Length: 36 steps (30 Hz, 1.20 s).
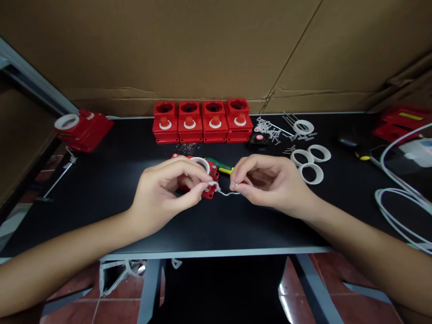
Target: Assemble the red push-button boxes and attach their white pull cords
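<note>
My left hand (172, 189) pinches a white cord (227, 194) near a small knot or loop, just above a red housing (209, 195) with a white ring (202, 163) on it. From there the cord sags across to my right hand (266, 182). Between the thumb and forefinger of that hand is a small metal pin (235, 184); whether the cord is tied to it I cannot tell. A green and yellow screwdriver handle (222, 167) lies behind, between the two hands. My left fingers hide part of the red housing.
Several red boxes (214, 130) with round knobs stand at the back. White rings (310, 173), metal pins (290, 119) and tangled white pieces (268, 130) lie to their right. Another red box (84, 130) with a hanging rod sits at left, a coiled white cable (401, 193) at right.
</note>
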{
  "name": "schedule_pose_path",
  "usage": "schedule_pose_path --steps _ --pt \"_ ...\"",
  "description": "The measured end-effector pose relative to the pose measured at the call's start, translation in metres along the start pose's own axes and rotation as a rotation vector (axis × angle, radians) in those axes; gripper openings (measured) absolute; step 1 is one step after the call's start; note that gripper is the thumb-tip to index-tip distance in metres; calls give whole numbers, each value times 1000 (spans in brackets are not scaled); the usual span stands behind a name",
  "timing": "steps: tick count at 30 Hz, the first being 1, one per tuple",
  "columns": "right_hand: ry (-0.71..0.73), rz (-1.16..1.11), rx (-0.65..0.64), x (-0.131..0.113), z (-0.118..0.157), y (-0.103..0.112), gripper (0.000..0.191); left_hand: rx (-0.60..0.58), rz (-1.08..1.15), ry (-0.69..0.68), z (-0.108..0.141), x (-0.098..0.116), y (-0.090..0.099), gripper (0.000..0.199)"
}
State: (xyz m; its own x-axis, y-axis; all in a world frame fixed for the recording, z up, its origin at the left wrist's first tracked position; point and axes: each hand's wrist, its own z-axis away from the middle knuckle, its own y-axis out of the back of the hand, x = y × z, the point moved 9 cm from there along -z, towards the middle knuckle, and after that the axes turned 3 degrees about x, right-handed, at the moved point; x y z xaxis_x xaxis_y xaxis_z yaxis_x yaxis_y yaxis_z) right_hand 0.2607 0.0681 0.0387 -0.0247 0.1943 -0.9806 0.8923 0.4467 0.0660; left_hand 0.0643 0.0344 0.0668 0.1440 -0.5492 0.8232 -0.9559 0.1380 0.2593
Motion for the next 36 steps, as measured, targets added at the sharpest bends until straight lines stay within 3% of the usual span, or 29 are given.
schedule_pose_path --steps 4,9,18,36 --pt "51 -27 -48 -3 5 -8 13 -42 99 45 5 -2 -7 17" --pt "99 -68 -71 -7 9 -14 9 -70 38 46 5 -3 -9 17" --pt "29 -110 -114 -1 12 -22 7 -130 -148 -96 4 8 -14 24" --pt "-33 -87 -121 4 14 -27 6 -149 -159 -98 7 11 -20 24"
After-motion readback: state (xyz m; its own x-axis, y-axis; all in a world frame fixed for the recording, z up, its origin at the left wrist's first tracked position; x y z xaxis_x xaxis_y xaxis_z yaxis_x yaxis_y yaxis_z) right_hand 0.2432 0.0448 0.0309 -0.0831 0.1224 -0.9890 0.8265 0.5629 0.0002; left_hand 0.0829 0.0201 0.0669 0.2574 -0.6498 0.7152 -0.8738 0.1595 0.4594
